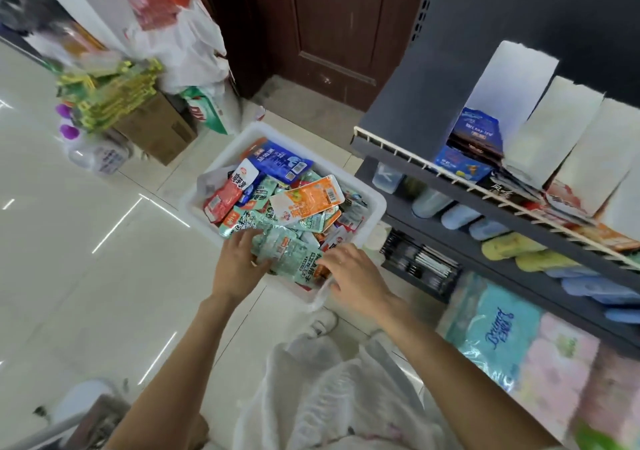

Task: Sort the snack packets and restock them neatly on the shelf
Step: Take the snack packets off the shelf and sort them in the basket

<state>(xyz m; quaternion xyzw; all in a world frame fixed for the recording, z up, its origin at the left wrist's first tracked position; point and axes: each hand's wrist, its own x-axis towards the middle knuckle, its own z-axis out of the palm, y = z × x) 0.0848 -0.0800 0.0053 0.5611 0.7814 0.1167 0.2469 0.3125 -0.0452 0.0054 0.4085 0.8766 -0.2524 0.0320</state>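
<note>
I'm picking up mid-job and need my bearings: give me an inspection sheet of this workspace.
Surface: pale tiled floor, glossy.
Job's things: white bin heaped with mixed snack packets; shelf part stocked with boxes.
Clutter: cardboard box, plastic bags, bottles by the door.
Hands: left hand and right hand on a bunch of green packets at the bin's near edge.
Cables: nothing seen.
Surroundings: brown door; tissue packs low on the shelf.

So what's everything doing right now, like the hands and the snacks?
Bin: on floor, full of mixed packets.
Green packets: gathered between both hands.
Left hand: gripping the green packets.
Right hand: fingers on the green packets.
Orange packet: lying on top.
Shelf: partly stocked.
</note>
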